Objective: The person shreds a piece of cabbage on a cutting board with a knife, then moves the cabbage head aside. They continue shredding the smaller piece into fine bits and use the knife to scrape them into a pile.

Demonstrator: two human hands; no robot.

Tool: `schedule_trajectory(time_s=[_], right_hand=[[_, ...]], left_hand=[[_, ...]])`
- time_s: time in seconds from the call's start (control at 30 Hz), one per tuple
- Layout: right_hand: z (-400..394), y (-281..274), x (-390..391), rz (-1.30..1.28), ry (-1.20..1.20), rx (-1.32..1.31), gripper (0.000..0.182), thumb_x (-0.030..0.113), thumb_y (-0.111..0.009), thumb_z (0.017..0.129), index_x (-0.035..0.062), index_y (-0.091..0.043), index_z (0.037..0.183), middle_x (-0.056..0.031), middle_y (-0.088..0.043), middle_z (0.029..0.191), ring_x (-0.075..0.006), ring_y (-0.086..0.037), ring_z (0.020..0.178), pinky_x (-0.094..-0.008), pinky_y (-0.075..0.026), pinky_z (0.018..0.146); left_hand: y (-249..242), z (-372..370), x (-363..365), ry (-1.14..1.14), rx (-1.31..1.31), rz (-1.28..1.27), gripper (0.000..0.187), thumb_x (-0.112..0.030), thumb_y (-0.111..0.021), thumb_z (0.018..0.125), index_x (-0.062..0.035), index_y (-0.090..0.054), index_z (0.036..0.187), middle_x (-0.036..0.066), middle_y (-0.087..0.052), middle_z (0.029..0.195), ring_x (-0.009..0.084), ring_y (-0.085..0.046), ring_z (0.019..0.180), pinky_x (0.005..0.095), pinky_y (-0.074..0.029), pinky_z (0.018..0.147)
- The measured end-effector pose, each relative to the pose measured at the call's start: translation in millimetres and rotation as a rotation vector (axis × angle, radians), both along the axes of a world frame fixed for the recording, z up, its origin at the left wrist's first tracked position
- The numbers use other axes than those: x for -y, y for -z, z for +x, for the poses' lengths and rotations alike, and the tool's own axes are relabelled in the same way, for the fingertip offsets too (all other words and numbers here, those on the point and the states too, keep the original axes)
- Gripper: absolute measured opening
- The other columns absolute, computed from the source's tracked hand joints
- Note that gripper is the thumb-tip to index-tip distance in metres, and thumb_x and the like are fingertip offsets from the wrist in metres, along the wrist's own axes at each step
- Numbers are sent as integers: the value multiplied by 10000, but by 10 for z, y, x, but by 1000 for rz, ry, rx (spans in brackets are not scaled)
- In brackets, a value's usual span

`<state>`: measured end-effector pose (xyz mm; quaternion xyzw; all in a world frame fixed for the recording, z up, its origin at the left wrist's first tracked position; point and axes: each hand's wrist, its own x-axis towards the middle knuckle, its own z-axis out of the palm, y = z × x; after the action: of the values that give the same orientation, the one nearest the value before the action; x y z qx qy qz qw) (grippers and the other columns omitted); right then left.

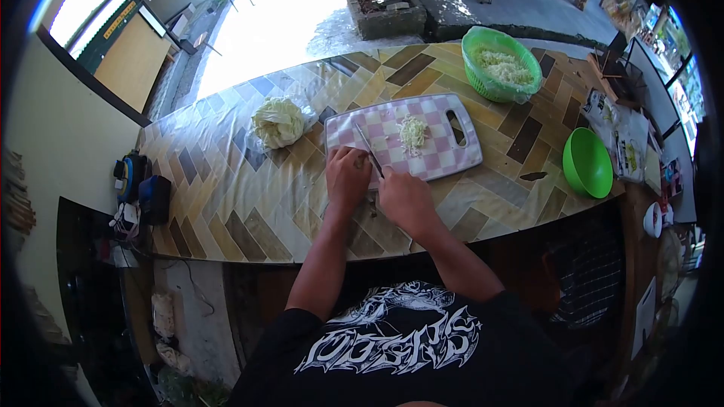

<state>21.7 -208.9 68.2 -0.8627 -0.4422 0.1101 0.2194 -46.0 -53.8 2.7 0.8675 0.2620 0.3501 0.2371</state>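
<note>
My right hand (407, 200) is closed around the handle of a knife (369, 144), at the near edge of a pink-and-white checked cutting board (449, 158). The blade points away from me and to the left over the board. Beside it, my left hand (348, 175) rests at the board's near left corner with its fingers curled down; whatever they hold is hidden beneath them. A small heap of shredded cabbage (412, 135) lies on the board, right of the blade. To the left of the board sits a pale cabbage (278, 123) on clear plastic.
A green basket (483, 84) lined with plastic holds more shreds at the back right. Farther right are a green bowl (587, 163) and plastic packets (627, 143). Dark blue boxes (155, 200) and cables stand at the left end of the tile-patterned table (226, 181).
</note>
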Motion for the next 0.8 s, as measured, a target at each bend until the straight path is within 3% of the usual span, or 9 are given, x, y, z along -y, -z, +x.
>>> schedule_trajectory(time_s=[0.17,0.33,0.63,0.8], right_hand=[[-15,181,-134,10,37,1,246,200,-522,1073,21,-690,1065,-251,-780,920,-442,-788,875,-557,-631,791],[70,-9,-58,28,-18,7,225,184,-517,1064,21,-672,1076,-252,-777,913,-441,-788,872,-552,-634,786],[-33,215,-200,-9,30,-4,213,177,-527,1062,15,-665,1081,-254,-780,926,-443,-786,897,-541,-632,796],[39,-14,-108,33,-9,25,193,157,-537,1041,15,-659,1091,-252,-783,928,-444,-788,869,-532,-638,765]], left_hand=[[27,12,-25,-22,20,-24,136,-115,-786,860,-44,-821,970,130,-790,1000,354,-703,1012,448,-551,954],[1,11,-13,-53,28,-47,116,-123,-793,876,-51,-824,962,115,-796,986,339,-712,980,439,-554,929],[-51,0,-25,-66,6,32,123,-121,-800,864,-78,-840,971,94,-766,972,340,-665,1025,451,-512,976],[50,0,-88,-38,24,73,121,-131,-798,872,-74,-841,971,93,-771,964,340,-666,1013,446,-516,966]])
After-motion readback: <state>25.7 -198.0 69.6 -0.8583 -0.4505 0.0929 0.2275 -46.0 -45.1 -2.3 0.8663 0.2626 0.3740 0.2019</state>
